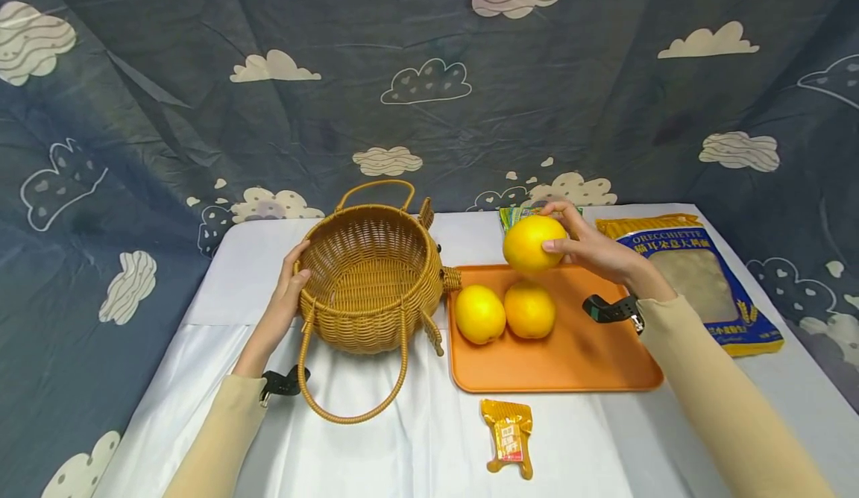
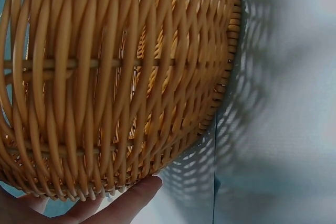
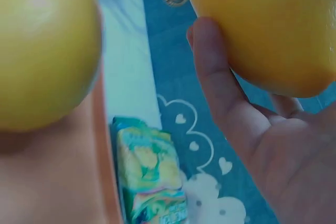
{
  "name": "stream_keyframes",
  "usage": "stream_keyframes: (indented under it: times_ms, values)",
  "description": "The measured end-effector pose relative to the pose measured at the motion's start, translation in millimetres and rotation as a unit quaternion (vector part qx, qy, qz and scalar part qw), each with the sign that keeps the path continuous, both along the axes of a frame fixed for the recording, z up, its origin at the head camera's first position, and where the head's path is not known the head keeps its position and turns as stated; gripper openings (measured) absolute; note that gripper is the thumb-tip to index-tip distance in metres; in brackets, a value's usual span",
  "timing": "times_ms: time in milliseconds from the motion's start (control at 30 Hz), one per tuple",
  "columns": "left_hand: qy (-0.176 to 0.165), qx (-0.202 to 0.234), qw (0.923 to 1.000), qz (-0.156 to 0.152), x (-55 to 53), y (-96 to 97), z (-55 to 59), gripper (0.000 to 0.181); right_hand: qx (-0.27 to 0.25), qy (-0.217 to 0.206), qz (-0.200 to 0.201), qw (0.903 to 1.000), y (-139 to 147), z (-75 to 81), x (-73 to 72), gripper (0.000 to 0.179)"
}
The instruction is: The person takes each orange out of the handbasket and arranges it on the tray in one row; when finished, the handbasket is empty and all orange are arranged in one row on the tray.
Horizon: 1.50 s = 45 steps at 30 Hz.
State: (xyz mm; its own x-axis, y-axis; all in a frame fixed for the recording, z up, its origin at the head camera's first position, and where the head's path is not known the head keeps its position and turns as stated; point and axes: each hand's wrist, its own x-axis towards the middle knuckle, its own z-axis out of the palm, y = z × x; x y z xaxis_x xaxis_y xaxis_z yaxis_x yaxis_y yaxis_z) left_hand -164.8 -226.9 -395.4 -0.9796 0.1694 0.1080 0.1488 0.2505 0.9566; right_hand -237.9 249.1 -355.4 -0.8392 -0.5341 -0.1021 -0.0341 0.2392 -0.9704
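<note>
My right hand (image 1: 590, 248) grips an orange (image 1: 533, 243) between thumb and fingers, above the orange tray (image 1: 590, 364). In the right wrist view the held orange (image 3: 273, 30) fills the top right, a finger along its side. Two more oranges lie side by side on the tray, a left orange (image 1: 479, 314) and a right orange (image 1: 530, 310). To the left stands an open-topped wicker basket (image 1: 362, 326), its two handles folded outward. My left hand (image 1: 282, 300) holds its left rim; in the left wrist view, fingers (image 2: 134, 198) lie against the woven side.
A blue and yellow pasta bag (image 1: 698, 282) lies right of the tray. Behind the tray is a green packet (image 3: 149, 171). A small brown snack pack (image 1: 508, 438) sits near the front. A dark cloud-print cloth (image 1: 429, 28) hangs behind the white table (image 1: 241, 274).
</note>
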Motion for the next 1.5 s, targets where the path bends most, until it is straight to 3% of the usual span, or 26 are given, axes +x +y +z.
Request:
stream_keyframes:
  times_ms: [167,367,567,800,933,1233,1367,1500]
  values:
    - [-0.001,-0.007,1.0,-0.001,6.3,4.6,9.9,0.058,0.035,-0.006,-0.013,0.9993,8.3,-6.4,9.9,0.048]
    - [0.014,-0.017,0.9997,0.006,5.6,5.0,12.0,0.057,0.007,-0.031,-0.033,0.9989,22.9,-14.8,20.4,0.04]
    - [0.011,-0.018,0.9998,0.006,5.6,5.6,12.5,0.058,0.045,-0.014,-0.065,0.9967,41.1,-28.7,30.9,0.051]
    - [0.004,-0.013,0.9999,0.005,7.6,6.5,14.5,0.058,0.074,-0.041,-0.113,0.99,55.9,-43.1,46.6,0.056]
    - [0.002,-0.018,0.9998,0.006,5.6,5.1,11.9,0.059,0.106,-0.024,-0.129,0.9857,54.8,-52.5,57.1,0.069]
    - [0.0,-0.019,0.9997,0.013,-8.6,-8.7,-18.2,0.058,0.181,0.017,-0.181,0.9667,41.3,-73.0,67.6,0.075]
    - [0.005,-0.016,0.9998,0.01,-8.8,-8.9,-19.7,0.058,0.181,0.069,-0.195,0.9616,32.4,-77.0,70.5,0.068]
    - [0.006,-0.016,0.9998,0.01,-8.8,-8.1,-18.6,0.058,0.199,0.119,-0.176,0.9567,27.1,-74.0,72.9,0.064]
